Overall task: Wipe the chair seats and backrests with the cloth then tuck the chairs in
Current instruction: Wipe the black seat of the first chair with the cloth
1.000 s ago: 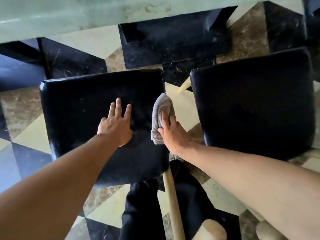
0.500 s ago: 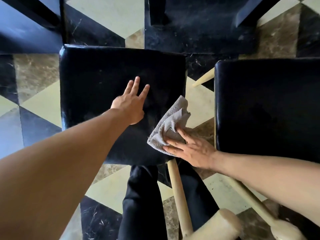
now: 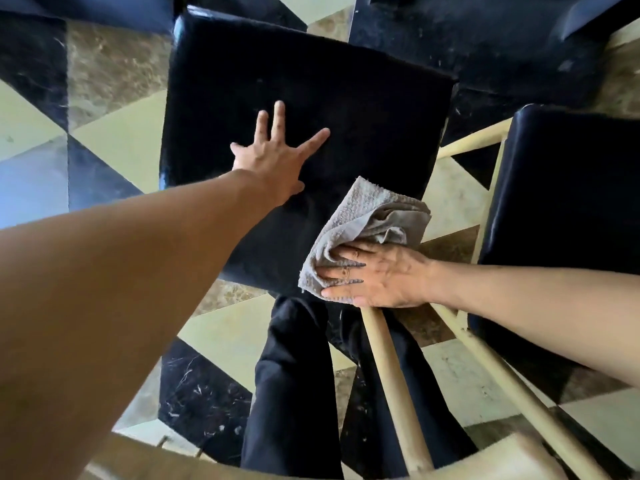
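Observation:
A black padded chair seat fills the middle of the view. My left hand lies flat on it with fingers spread. A crumpled grey cloth sits on the seat's near right corner. My right hand presses on the cloth with straight fingers pointing left. A second black chair seat stands to the right, with pale wooden frame rails showing between the two. The top of a pale wooden backrest runs along the bottom edge.
The floor has black, cream and brown marble tiles. Dark table legs or a base stand beyond the seats. My legs in dark trousers are below the left seat, beside a pale wooden chair post.
My right hand has slid the cloth toward the seat's near right corner and turned to point left. My left hand has spread its fingers. The view has tilted down, closer to the seat.

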A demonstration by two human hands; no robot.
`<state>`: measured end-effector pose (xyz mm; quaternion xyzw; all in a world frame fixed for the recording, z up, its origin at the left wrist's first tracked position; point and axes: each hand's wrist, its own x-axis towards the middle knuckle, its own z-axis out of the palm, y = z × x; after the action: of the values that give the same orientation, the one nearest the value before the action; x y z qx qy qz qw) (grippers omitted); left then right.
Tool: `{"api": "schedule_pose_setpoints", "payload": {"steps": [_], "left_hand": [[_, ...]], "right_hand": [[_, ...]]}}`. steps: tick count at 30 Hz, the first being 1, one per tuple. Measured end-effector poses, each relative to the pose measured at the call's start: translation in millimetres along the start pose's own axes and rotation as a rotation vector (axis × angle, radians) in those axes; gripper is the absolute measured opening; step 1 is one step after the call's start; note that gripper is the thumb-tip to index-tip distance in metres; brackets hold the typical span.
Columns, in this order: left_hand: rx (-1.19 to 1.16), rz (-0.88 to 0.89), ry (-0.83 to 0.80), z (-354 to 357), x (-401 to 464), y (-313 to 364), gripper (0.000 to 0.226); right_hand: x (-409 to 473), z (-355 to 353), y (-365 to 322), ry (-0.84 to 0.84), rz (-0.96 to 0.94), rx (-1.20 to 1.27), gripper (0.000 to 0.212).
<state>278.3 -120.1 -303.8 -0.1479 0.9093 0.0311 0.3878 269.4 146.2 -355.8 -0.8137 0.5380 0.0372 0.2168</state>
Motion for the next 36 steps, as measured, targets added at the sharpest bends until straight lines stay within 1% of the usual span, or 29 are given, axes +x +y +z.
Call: {"api": "schedule_pose_setpoints", "payload": {"steps": [2, 4, 6, 8, 9, 11, 13, 15, 17, 20, 23, 25, 27, 28, 30, 33, 36], "left_hand": [[-0.011, 0.007, -0.008, -0.8, 4.6, -1.6, 0.098], [-0.031, 0.035, 0.004, -2.2, 6.8, -4.3, 0.088], [-0.16, 0.036, 0.095, -6.2, 4.3, -12.6, 0.066], [-0.248, 0.013, 0.235, -5.5, 1.0, -33.2, 0.053], [-0.231, 0.019, 0.28, -3.3, 0.5, -41.5, 0.051], [-0.205, -0.011, 0.29, 1.6, 2.5, -62.5, 0.058], [-0.231, -0.13, 0.264, 5.2, 4.4, -81.9, 0.064], [-0.273, -0.218, 0.2, 7.0, 3.7, -97.0, 0.069], [-0.294, -0.236, 0.128, 7.7, 2.9, -104.0, 0.074], [-0.31, -0.248, 0.13, 7.7, 5.7, -105.0, 0.079], [-0.356, -0.268, 0.134, 9.0, 9.4, -102.3, 0.075], [-0.378, -0.27, 0.125, 10.5, 9.7, -100.3, 0.078], [-0.39, -0.264, 0.116, 9.6, 9.8, -99.5, 0.084], [-0.388, -0.259, 0.112, 8.3, 9.9, -99.5, 0.085], [-0.371, -0.253, 0.108, 7.0, 11.1, -101.4, 0.085], [-0.342, -0.228, 0.087, 5.1, 11.2, -104.7, 0.088], [-0.337, -0.211, 0.066, 5.4, 8.7, -104.4, 0.092]], "right_hand": [[21.6, -4.7, 5.0, 0.023, 0.057, 0.037, 0.055], [44.6, -14.7, 19.6, 0.061, 0.096, 0.07, 0.058], [66.0, -27.5, 36.1, 0.098, 0.163, 0.048, 0.06], [93.6, -42.1, 52.3, 0.133, 0.285, 0.06, 0.061], [103.8, -49.6, 59.5, 0.147, 0.359, 0.085, 0.06], [122.6, -64.2, 75.3, 0.153, 0.464, 0.122, 0.059], [134.9, -72.3, 84.6, 0.16, 0.519, 0.113, 0.059], [143.0, -71.8, 78.0, 0.156, 0.565, 0.093, 0.06], [145.5, -64.8, 59.7, 0.156, 0.576, 0.077, 0.063], [140.5, -53.7, 32.9, 0.175, 0.463, 0.064, 0.062], [127.6, -38.6, 3.2, 0.185, 0.278, 0.034, 0.061], [111.4, -27.0, -18.1, 0.144, 0.151, 0.033, 0.06], [93.2, -17.6, -31.0, 0.058, -0.035, 0.023, 0.057], [85.6, -15.1, -32.2, 0.002, -0.13, 0.021, 0.055], [75.5, -14.5, -24.1, -0.034, -0.274, -0.001, 0.049], [67.9, -16.6, -5.5, 0.007, -0.378, -0.036, 0.046], [48.7, -14.8, 0.9, 0.012, -0.39, -0.047, 0.047]]}}
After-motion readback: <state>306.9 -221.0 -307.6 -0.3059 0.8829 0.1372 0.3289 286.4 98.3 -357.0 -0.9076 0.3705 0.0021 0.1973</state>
